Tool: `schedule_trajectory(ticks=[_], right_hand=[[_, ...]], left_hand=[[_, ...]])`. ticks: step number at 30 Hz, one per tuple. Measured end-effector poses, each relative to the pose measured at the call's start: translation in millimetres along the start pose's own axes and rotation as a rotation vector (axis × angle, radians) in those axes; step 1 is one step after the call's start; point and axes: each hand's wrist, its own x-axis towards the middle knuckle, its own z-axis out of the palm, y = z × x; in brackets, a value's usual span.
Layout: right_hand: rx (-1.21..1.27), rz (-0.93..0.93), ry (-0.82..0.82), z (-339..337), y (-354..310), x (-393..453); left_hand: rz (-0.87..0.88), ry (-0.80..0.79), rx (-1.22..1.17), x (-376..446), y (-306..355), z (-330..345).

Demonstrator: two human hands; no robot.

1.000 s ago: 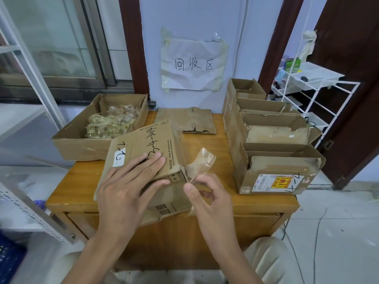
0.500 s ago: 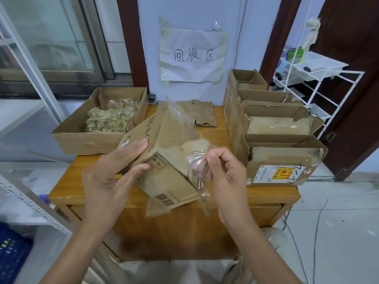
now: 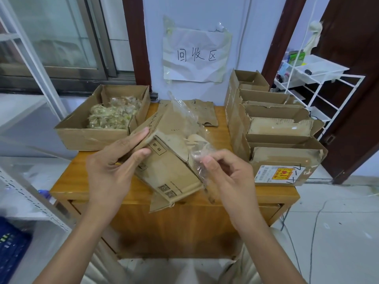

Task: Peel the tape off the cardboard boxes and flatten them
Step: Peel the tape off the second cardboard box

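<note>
1. Landmark = wooden table [image 3: 272,193]. Person works over its front-middle w/ both hands.
2. Left hand [image 3: 108,171] grips the cardboard box [image 3: 170,160] by its left end, fingers on top and thumb on the near face. Box is tilted and looks lifted off the table top; contact w/ table can't be told. Prob held that way to brace it vs the pull.
3. Right hand [image 3: 227,177] pinches clear tape [image 3: 194,158] between thumb and fingertips at the box's right edge. The strip runs back over the box's top and rises above its far end, so part is already loose. Judged step: mid-peel; box not flattened yet.
4. Open carton [image 3: 82,136] at table's back-left holds a pile of crumpled clear tape [image 3: 114,115], likely the discard bin.
5. Flat cardboard piece [image 3: 207,113] at table's back-middle, prob the done pile.
6. Row of empty boxes [image 3: 276,128] along table's right side, front one w/ a shipping label [image 3: 274,174]; likely still waiting.
7. Hard to see: tape is see-through, so its exact edges and where it still sticks are unclear. Box underside and far side hidden. Left palm hidden behind the hand. Forearms cut off at frame bottom. Label text too small to read.
</note>
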Motion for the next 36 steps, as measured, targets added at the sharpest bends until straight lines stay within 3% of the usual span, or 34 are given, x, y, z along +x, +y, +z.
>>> schedule_trajectory(ticks=[3,9,12,15,20,26,32,36], right_hand=[[-0.052,-0.014,-0.03,-6,-1,9],[0.093,0.044,0.029,-9,-2,20],[0.11,0.034,0.035,0,-1,19],[0.137,0.031,0.046,12,4,10],[0.434,0.208,0.036,24,15,-3],[0.541,0.36,-0.015,19,13,2],[0.176,0.314,-0.152,-12,4,29],[0.117,0.307,-0.128,-20,8,33]], left_hand=[[-0.011,-0.021,-0.011,5,-4,-5],[-0.137,-0.061,-0.145,19,0,-5],[-0.127,-0.115,0.053,28,-2,-5],[-0.146,-0.062,0.17,16,12,11],[-0.263,-0.093,0.295,-4,13,40],[-0.136,-0.128,0.353,-1,2,44],[-0.165,-0.14,0.334,4,-1,29],[-0.12,-0.151,0.363,3,-1,26]])
